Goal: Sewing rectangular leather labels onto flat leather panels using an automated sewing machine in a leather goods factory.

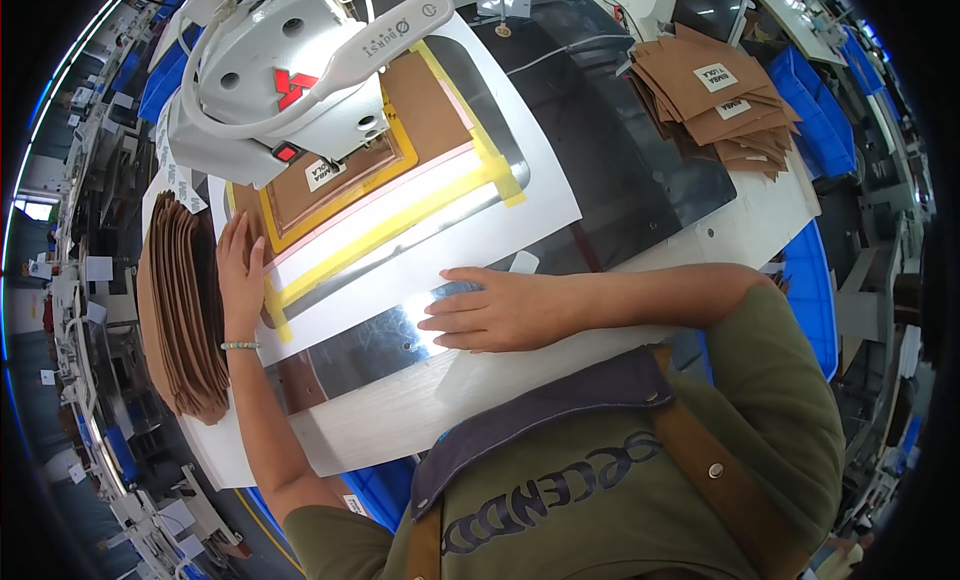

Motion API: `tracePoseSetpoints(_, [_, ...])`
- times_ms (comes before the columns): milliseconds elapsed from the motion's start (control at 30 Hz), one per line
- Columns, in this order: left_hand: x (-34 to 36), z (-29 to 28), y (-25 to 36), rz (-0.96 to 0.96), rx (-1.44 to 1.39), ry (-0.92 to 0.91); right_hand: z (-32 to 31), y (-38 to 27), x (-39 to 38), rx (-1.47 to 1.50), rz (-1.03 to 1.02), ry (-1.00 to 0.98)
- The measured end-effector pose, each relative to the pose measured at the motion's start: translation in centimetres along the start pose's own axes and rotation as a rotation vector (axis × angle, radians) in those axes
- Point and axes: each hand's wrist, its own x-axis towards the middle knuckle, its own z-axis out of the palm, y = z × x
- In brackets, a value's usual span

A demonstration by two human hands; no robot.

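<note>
My left hand (241,272) lies with its fingers stretched out at the left edge of a white sheet (540,185), beside the yellow tape (380,238) stuck along it. A beaded bracelet (240,346) circles that wrist. My right hand (512,310) rests palm down, fingers apart, on the shiny metal plate (370,365) in front of the sheet. Neither hand holds anything. A brown panel (440,92) with a white label lies inside the taped area. Around the label sits a yellow frame (347,208), partly hidden under the white sewing machine head (250,80).
A stack of brown pieces (182,310) stands close by my left hand. More brown labelled pieces (690,80) lie piled at the far right. Blue bins (812,110) flank the table on the right. A dark plate (600,110) stretches behind the sheet.
</note>
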Motion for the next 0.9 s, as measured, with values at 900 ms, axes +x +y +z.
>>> tracePoseSetpoints(900, [3.7,5.3,7.2,0.009,0.243,0.153,-4.4,3.0,-0.2,0.682,0.374,0.139])
